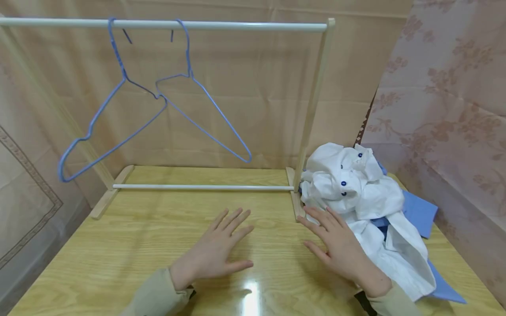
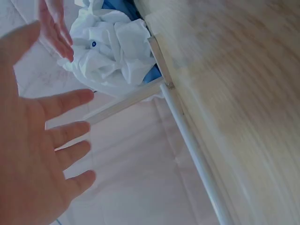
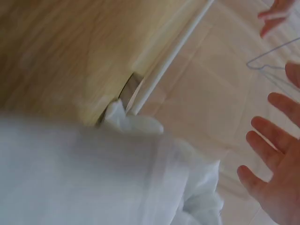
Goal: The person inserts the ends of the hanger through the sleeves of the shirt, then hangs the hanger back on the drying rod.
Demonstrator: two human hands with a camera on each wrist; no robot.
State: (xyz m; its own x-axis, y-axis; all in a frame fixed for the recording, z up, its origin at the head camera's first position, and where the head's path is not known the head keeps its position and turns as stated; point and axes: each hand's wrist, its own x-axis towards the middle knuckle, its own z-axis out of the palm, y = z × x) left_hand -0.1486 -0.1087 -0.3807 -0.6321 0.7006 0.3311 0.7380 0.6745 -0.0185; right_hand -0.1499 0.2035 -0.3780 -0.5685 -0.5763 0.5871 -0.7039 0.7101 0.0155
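My left hand (image 1: pixel 215 248) hovers above the middle of the wooden table, fingers spread, nothing in it. To its right, my right hand (image 1: pixel 340 248) is also spread and holds nothing; it is nearest to a crumpled heap of white shirts (image 1: pixel 371 197) with dark blue buttons. Whether it touches the cloth I cannot tell from the head view. Blue cloth (image 1: pixel 420 214) sticks out from under the white heap. In the left wrist view the left palm (image 2: pixel 30 154) faces the camera with fingers extended. The right palm (image 3: pixel 286 183) shows likewise in the right wrist view.
A clothes rack with a white top bar (image 1: pixel 237 26) and a lower bar (image 1: pixel 205 187) stands at the back of the table (image 1: pixel 99 263). Two blue wire hangers, a left hanger (image 1: pixel 92 118) and a right hanger (image 1: pixel 215 105), hang from it. Curtains (image 1: pixel 446 87) surround the table.
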